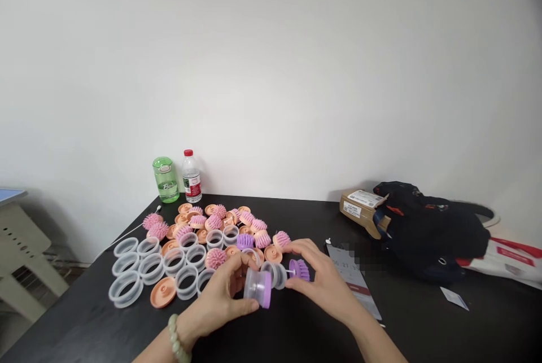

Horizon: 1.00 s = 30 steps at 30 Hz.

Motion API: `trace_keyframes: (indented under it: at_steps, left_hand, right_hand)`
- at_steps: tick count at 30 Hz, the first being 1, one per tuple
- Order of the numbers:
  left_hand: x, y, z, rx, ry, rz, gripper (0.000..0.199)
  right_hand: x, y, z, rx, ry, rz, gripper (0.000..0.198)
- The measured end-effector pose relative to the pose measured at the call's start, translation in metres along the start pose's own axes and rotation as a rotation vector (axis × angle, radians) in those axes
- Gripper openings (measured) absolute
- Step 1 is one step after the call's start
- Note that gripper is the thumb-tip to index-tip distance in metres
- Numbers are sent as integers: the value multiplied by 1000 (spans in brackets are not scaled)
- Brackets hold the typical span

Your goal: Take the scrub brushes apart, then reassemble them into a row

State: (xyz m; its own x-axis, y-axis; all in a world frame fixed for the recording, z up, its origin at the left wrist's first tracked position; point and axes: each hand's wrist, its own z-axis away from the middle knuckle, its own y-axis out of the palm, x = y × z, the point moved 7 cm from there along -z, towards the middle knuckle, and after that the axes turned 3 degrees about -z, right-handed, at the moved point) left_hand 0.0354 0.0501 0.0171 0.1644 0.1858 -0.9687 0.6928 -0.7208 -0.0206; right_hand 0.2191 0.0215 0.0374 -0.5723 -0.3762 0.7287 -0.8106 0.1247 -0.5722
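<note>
My left hand [218, 298] is closed around a clear plastic cup [254, 288] with a purple rim, tilted so the rim faces right. Close by, the thumb and fingers of my right hand [324, 278] grip a clear round plastic part [278, 276]. A purple bristled brush head [300, 270] on a thin white stem sits inside the curve of that hand; whether it is joined to the clear part I cannot tell. Behind my hands, another purple brush head [245, 241] lies among pink brush heads [215, 258] and orange round caps [163, 292].
Clear plastic rings [126, 288] cover the table's left side. A green bottle [166, 180] and a red-capped water bottle [192, 178] stand by the wall. To the right are a phone [353, 278], a cardboard box [362, 208], a dark bag [432, 233] and a small card [454, 298].
</note>
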Motion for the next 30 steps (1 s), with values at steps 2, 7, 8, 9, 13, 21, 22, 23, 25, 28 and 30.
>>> trace_keyframes:
  at_steps: [2,7,8,9,13,21,22,23,25,28,30]
  left_hand:
    - [-3,-3,1,-55,66,-125,38]
    - [-8,-3,7,-97,185,-395,36]
    - [-9,-2,7,-99,192,-426,35]
    - [-9,-2,7,-104,191,-453,35]
    - [-6,-4,4,-123,149,-488,35]
    - [9,-15,2,-196,-61,24,40]
    - [7,-20,3,-229,-61,72,39]
    - [3,-26,4,-262,-52,101,38]
    - [-7,-35,6,-267,-36,72,40]
    - [-28,-36,9,-81,-32,-180,41]
    - [-40,-31,15,103,-56,-392,41]
  right_hand:
    - [15,8,4,49,-70,-121,45]
    - [17,35,13,145,-19,-141,58]
    - [14,38,13,148,2,-122,56]
    - [12,40,13,150,18,-111,54]
    - [12,42,12,144,28,-122,44]
    - [42,24,19,-72,-365,-52,39]
    - [38,17,18,-117,-355,-71,40]
    - [32,10,17,-162,-311,-104,40]
    - [16,-3,14,-238,-179,-198,40]
    - [3,-6,9,-233,-36,-298,39]
    - [3,6,6,-156,33,-283,37]
